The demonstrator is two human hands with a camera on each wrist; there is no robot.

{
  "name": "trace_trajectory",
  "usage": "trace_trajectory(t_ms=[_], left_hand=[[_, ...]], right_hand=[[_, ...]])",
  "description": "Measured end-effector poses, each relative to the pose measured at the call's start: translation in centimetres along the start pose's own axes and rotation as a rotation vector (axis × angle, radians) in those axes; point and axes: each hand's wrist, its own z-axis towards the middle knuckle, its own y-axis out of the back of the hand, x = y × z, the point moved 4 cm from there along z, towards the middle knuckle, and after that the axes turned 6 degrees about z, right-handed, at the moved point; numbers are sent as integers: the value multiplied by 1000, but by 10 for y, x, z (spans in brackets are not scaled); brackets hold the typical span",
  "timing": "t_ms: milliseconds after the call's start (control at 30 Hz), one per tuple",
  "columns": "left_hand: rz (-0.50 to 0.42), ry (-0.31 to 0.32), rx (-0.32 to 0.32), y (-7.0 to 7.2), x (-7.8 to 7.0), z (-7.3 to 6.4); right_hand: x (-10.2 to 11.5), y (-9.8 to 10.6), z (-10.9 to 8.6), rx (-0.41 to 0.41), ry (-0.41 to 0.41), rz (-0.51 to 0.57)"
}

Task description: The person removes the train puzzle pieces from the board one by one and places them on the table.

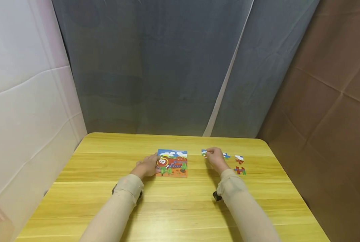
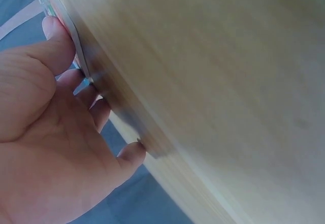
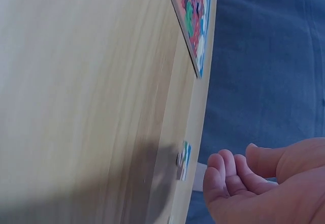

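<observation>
A square picture puzzle [image 1: 175,164], with a red big-eyed character under a blue sky, lies flat on the table. My left hand [image 1: 149,164] rests at its left side; in the left wrist view the thumb [image 2: 58,43] lies along the puzzle's edge [image 2: 68,18] and the other fingers extend around its corner. My right hand [image 1: 217,158] hovers over loose puzzle pieces at the right, fingers bent, with nothing seen between thumb and fingers in the right wrist view. One blue-and-white piece [image 1: 203,153] shows left of that hand, another [image 1: 226,156] on its right.
Farther right lie a white-and-red puzzle piece [image 1: 239,158] and a red-and-green one [image 1: 240,170]. The wooden table [image 1: 180,208] has a back edge against a grey-blue curtain [image 1: 168,67]. A white cloth hangs at the left, a brown one at the right.
</observation>
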Motion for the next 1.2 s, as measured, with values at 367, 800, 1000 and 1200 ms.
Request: trace_trajectory(t_ms=[367, 800, 1000, 1200], left_hand=[[3, 1, 6, 0, 2, -1], [13, 10, 5, -1, 4, 0], [16, 11, 8, -1, 5, 1], [6, 7, 2, 0, 3, 0]], right_hand=[[11, -29, -4, 57, 8, 4], [12, -47, -4, 66, 2, -1], [14, -54, -5, 99, 15, -4], [16, -62, -9, 153, 2, 37]])
